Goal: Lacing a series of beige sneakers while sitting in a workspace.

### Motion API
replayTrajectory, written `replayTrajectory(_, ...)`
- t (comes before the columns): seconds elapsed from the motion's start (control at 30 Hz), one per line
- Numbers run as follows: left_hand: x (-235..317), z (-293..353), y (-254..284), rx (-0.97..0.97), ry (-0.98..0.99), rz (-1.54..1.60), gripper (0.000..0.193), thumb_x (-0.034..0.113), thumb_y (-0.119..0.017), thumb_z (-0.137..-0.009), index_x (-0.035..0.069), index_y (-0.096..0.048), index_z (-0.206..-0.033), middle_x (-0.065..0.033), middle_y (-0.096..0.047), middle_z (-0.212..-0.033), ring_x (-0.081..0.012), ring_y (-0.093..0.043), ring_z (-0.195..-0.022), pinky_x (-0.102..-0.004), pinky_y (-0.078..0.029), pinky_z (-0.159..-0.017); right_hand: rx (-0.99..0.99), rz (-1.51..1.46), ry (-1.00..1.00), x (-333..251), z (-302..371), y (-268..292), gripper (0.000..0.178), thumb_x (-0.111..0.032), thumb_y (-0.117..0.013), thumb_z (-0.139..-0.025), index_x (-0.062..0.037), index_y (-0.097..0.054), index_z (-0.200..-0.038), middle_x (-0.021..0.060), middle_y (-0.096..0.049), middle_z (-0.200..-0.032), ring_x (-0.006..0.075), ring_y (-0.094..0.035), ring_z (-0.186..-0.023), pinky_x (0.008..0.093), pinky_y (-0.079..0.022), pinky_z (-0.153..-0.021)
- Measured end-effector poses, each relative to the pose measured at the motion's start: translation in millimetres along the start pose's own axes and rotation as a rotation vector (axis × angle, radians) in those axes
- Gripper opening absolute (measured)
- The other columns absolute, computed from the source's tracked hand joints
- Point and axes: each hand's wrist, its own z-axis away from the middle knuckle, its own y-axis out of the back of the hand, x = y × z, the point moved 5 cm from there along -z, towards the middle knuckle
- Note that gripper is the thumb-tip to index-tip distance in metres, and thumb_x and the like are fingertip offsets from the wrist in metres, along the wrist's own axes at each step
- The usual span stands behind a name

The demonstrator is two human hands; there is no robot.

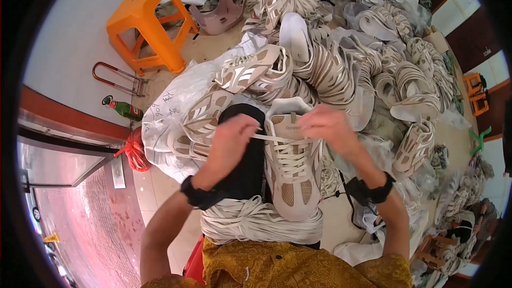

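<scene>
A beige and white sneaker [293,181] lies in front of me with its toe toward my body. Its pale shoelace [277,138] criss-crosses the lower eyelets, and a length of it stretches sideways across the tongue. My left hand [234,134] is closed in a pinch on the lace, to the left of the shoe's opening. On the other side, my right hand [328,128] is also closed, by the upper eyelets where the lace ends; its fingertips partly hide the lace. A thick bundle of loose white laces [256,223] rests across my lap below the toe.
More sneakers [250,69] lie on a white sack [170,112] ahead. Piles of shoe uppers [333,74] spread to the far right. An orange stool [154,26], a green bottle [127,109] and a red bag [137,149] stand at left. Another person [482,210] is at far right.
</scene>
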Motion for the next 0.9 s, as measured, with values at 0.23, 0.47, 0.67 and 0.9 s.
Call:
replayTrajectory(0.23,-2,10,-26,0.022,-0.111,-0.104,0.007,0.002,-0.056,-0.076,0.002,-0.055,-0.082,-0.0112,-0.057,-0.066,-0.0180,-0.056,-0.056,-0.0276,-0.044,-0.052,-0.122,0.178,-0.175,-20,-4,-39,0.007,-0.015,-0.059,-0.064,-0.0081,-0.059,-0.067,0.0005,-0.057,-0.076,0.0207,-0.052,-0.074,0.0312,-0.043,-0.064)
replayTrajectory(0.47,-6,21,-38,0.012,0.023,-0.021,0.004,0.002,-0.054,-0.077,0.001,-0.054,-0.081,-0.0079,-0.055,-0.061,-0.0139,-0.054,-0.051,-0.0247,-0.044,-0.049,-0.080,0.058,-0.244,-13,4,-38,0.009,-0.015,-0.061,-0.064,-0.0065,-0.059,-0.066,0.0006,-0.058,-0.076,0.0213,-0.053,-0.073,0.0317,-0.043,-0.067)
replayTrajectory(0.67,-10,27,-45,0.099,0.071,0.011,0.004,0.002,-0.054,-0.076,0.002,-0.051,-0.080,-0.0091,-0.053,-0.060,-0.0168,-0.054,-0.053,-0.0264,-0.044,-0.048,-0.009,-0.022,-0.242,-15,5,-37,0.010,-0.014,-0.061,-0.064,-0.0048,-0.059,-0.066,0.0019,-0.058,-0.077,0.0221,-0.055,-0.072,0.0332,-0.043,-0.069)
replayTrajectory(0.9,23,26,-53,0.022,-0.458,-0.658,0.019,0.004,-0.054,-0.070,0.002,-0.048,-0.089,-0.0047,-0.049,-0.062,-0.0185,-0.053,-0.055,-0.0282,-0.043,-0.047,0.029,-0.019,-0.267,-16,17,-34,0.011,-0.013,-0.061,-0.064,-0.0032,-0.059,-0.067,0.0029,-0.059,-0.076,0.0219,-0.056,-0.073,0.0317,-0.044,-0.068)
